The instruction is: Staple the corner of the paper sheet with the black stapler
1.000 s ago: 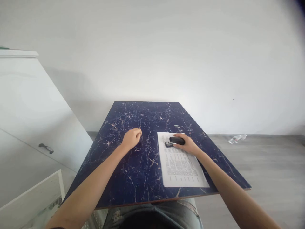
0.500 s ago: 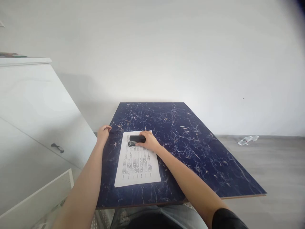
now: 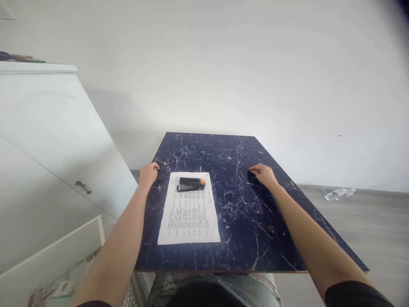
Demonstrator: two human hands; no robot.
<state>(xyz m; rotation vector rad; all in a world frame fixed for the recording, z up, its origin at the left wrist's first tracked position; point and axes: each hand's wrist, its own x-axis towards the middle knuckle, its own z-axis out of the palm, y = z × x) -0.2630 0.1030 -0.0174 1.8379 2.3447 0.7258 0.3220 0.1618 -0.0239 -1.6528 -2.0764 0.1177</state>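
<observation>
A black stapler (image 3: 191, 184) with an orange spot on its right end lies on its side across the upper part of a printed paper sheet (image 3: 188, 232). The sheet is flat on the dark blue marbled table (image 3: 236, 238). At the table's left edge, apart from the paper, rests my left hand (image 3: 149, 174), fingers curled in and nothing seen in them. To the right of the stapler, my right hand (image 3: 263, 174) touches the tabletop with thumb and fingers pinched together. Whatever lies between those fingertips is too small or hidden to make out.
A white cabinet (image 3: 41, 128) with a dark handle (image 3: 83, 187) stands left of the table. Below it is an open drawer (image 3: 57, 247) with things inside. A clear plastic item (image 3: 338, 194) lies on the floor at right, by the wall.
My right hand has let go of the stapler, leaving it on the paper, and has moved right to where a small white piece lay. My left hand stays at the table edge.
</observation>
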